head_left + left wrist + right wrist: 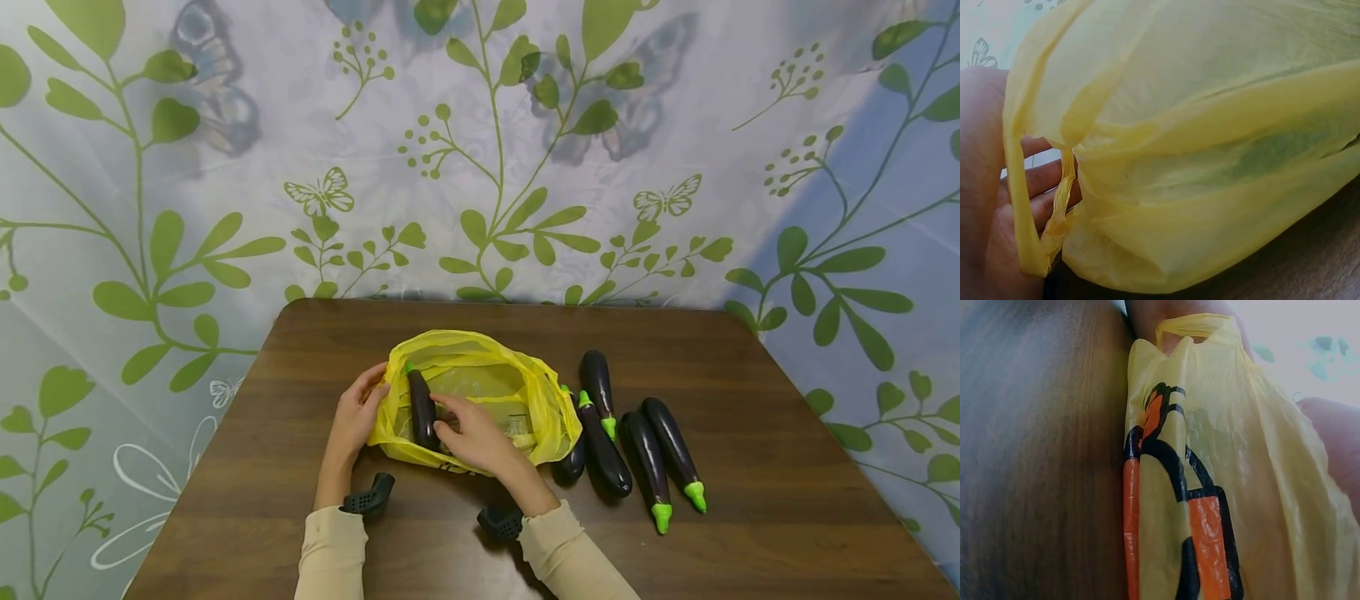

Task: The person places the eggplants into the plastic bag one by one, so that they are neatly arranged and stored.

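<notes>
In the head view, the yellow bag (557, 417) hides part of an eggplant (572, 467) right of the middle. Small marks (517, 422) inside are too tiny to read. The bottom edge cuts off both sleeves (333, 554) and the tabletop (427, 550). In the left wrist view, the bag's handle (1058, 222) covers bits of the left fingers (1042, 179). A green patch (1275, 153) at right is too blurry to tell.
</notes>
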`<state>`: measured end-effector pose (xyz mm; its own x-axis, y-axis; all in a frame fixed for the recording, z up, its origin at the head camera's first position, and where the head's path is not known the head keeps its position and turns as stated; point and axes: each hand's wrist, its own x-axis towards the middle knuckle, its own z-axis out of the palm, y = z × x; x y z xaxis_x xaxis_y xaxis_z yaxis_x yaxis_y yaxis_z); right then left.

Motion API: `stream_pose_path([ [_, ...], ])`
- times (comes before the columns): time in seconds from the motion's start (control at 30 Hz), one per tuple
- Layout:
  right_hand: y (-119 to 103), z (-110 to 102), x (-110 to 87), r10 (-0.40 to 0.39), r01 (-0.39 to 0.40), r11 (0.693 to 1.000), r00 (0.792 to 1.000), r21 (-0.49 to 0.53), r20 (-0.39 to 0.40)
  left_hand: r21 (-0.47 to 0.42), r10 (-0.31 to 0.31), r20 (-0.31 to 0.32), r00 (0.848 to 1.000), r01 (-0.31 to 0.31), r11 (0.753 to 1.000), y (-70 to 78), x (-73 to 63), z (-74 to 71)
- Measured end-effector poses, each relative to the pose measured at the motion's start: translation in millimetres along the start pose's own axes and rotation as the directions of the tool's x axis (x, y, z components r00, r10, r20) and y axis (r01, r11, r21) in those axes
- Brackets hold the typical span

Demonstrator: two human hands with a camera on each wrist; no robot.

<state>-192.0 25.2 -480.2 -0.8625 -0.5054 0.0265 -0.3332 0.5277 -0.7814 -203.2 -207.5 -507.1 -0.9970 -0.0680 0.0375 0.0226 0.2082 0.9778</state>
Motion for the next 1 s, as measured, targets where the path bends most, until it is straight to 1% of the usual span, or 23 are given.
stream_pose_path([
  [0.23, -0.6, -1.7, -1.7, 0.006, -0.007, 0.998, 1.0, 0.059, 0.023, 0.021, 0.0, -0.004, 1.0, 0.0, 1.0, -0.4, 2.2, -0.1],
  [0.47, -3.6, -4.7, -2.0, -0.028, 0.026, 0.997, 0.999, 0.075, 0.027, 0.014, 0.009, -0.009, 1.0, -0.009, 1.0, -0.8, 3.0, -1.1],
  [0.7, -4.8, -8.9, -1.1, -0.048, 0.047, 0.998, 0.999, 0.05, 0.024, 0.009, 0.017, -0.012, 1.0, -0.017, 1.0, 0.7, 2.5, -1.5],
  [0.83, -2.2, -10.1, -0.1, -0.062, 0.062, 0.998, 0.998, 0.032, 0.007, -0.002, 0.018, -0.013, 1.0, -0.018, 1.0, -1.5, 3.3, -1.0],
  [1.0, -2.6, -12.7, -1.4, -0.079, 0.079, 0.996, 0.997, 0.033, -0.002, 0.005, 0.009, -0.015, 1.0, -0.009, 1.0, -4.4, 2.9, 0.0],
])
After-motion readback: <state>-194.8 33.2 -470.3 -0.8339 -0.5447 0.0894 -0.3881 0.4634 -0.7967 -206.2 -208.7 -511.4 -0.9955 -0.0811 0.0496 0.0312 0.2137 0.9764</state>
